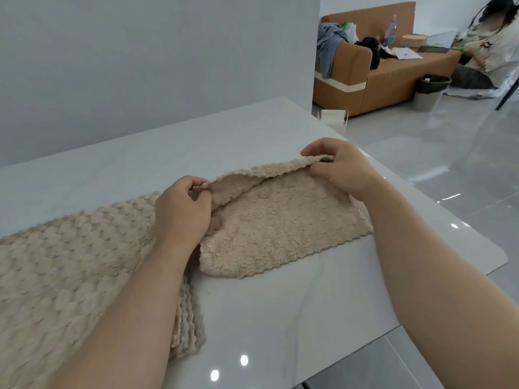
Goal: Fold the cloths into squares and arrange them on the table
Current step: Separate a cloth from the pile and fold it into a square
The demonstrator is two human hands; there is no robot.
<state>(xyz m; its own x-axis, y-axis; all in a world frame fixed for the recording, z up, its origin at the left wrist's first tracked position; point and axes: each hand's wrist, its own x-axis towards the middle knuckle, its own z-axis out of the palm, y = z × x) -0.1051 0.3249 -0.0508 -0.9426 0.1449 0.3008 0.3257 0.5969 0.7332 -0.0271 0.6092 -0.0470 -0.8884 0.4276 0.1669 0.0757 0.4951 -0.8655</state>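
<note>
Roughly midway, I'd judge: my left hand (182,213) and right hand (341,167) each pinch the raised far edge of the cloth (280,223) at frame centre on the table (252,127). This fold is unfinished. A layered pile (70,262) sits lower left.

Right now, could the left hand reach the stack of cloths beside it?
Probably yes: the stack lies close beside it with nothing between. But the left hand pinches a corner of the cloth, so it must let go first.

Two hands (182,211) (341,169), one cloth (275,228), one cloth pile (70,262)
</note>
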